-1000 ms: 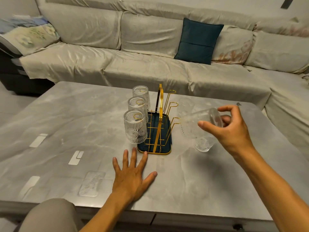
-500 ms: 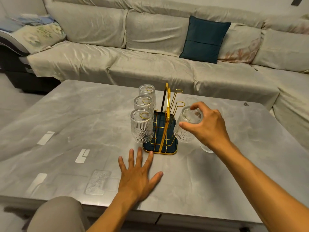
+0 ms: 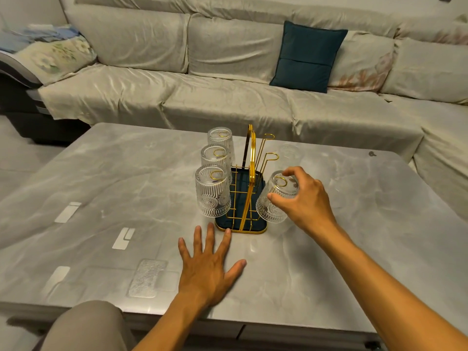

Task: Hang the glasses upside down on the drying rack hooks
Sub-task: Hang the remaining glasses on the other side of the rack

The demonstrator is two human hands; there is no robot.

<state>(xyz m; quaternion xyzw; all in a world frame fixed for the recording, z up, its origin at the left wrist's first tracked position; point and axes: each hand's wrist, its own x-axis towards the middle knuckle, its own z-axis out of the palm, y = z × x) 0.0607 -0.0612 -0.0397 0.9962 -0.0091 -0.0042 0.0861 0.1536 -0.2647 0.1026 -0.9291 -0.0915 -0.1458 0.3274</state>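
Head view: the right hand (image 3: 307, 201) grasps an upside-down glass (image 3: 274, 198) set over the nearest right-side hook of the gold drying rack (image 3: 249, 188), which stands mid-desk, nearer the far edge. Three more inverted glasses (image 3: 214, 190) hang on the rack's left hooks. Another glass (image 3: 288, 154) stands on the desk (image 3: 101, 186) just beyond the rack's right side. The left hand (image 3: 209, 268) lies released, fingers spread flat, near the desk's front edge, one fingertip touching the rack's tray.
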